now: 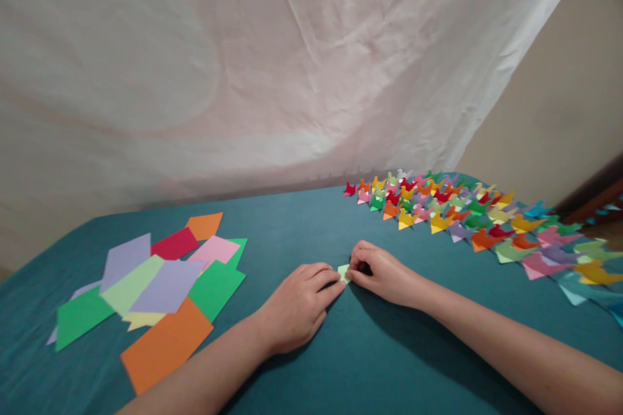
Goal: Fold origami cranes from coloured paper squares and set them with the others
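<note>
A small piece of light green folded paper (pixel 343 272) lies at the middle of the table, between my two hands. My left hand (pixel 304 298) comes from the lower left, its fingertips close together and holding the paper's left edge. From the right, my right hand (pixel 377 269) pinches the paper's right side between thumb and curled fingers. Fingertips cover much of the paper, so its exact folded shape is hidden.
A loose pile of coloured paper sheets (pixel 168 288) lies at the left, with an orange sheet (pixel 168 343) nearest my left forearm. Rows of small folded paper birds (pixel 440 224) fill the right rear. A pale cloth (pixel 272 65) hangs behind the teal-covered table (pixel 292 227).
</note>
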### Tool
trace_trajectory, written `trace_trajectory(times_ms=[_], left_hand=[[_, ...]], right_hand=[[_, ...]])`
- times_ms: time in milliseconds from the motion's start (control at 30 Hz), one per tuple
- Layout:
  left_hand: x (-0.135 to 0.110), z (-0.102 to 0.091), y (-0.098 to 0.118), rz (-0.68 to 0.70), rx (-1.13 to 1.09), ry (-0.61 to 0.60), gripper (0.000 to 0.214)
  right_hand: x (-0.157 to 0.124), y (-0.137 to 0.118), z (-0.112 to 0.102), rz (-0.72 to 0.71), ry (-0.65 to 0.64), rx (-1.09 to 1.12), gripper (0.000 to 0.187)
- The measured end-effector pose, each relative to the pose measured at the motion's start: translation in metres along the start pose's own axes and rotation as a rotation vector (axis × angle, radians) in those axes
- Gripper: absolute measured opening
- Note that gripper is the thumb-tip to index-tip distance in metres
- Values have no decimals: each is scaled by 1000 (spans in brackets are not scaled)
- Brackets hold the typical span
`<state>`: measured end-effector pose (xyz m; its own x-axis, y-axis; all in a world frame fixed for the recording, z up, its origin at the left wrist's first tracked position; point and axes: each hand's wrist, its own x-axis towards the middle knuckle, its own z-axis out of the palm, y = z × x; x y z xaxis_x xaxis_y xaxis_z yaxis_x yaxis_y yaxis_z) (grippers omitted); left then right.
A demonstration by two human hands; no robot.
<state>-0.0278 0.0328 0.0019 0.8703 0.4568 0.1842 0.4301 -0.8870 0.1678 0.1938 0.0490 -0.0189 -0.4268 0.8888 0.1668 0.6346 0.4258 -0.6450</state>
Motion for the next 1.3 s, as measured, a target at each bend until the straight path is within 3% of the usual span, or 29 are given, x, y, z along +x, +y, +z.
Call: trace_trajectory(times_ms=[467,633,800,967,1300], left_hand=[[2,-1,4,-10,65,-30,44],[2,1,4,-21,76,-47,43],[3,0,5,-22,81,-43,41],[4,0,5,-7,92,-21,39],[3,1,5,0,92,3,40]], right_hand=[[-2,-5,3,34,40,-4,4],[-4,-9,-6,-9,43,-28,4],[-21,-18,-13,-165,47,-310,22],[-38,-13,0,-265,34,-568,36],[-40,-8,1,-299,12,-581,37]])
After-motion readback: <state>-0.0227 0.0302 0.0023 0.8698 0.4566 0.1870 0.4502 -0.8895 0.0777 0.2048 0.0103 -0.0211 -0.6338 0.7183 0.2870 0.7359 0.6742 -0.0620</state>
